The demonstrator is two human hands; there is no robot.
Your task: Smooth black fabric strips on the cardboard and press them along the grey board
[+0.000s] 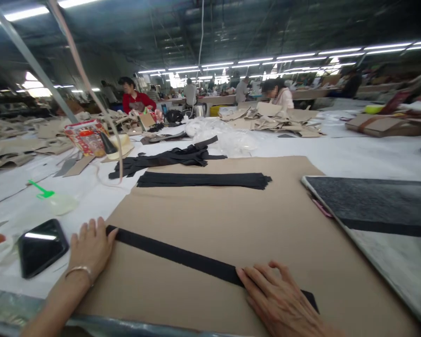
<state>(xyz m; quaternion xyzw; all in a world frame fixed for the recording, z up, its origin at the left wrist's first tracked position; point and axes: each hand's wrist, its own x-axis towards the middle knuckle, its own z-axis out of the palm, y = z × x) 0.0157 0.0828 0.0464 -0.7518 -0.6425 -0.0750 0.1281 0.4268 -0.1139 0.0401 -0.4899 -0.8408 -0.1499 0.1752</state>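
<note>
A long black fabric strip lies slantwise across a beige sheet on the table. At the strip's left end, my left hand rests with fingers stretched out and its thumb touching the end. My right hand lies flat over the strip toward its other end, fingers extended; it covers part of the strip, and a black tip shows past it. Farther back on the sheet sits a neat stack of black strips. Behind that is a loose tangle of black strips.
A phone lies left of my left hand, near a green-handled item. At right stands a board with dark grey and pale areas. Clear plastic and beige pieces lie farther back. Several people work beyond.
</note>
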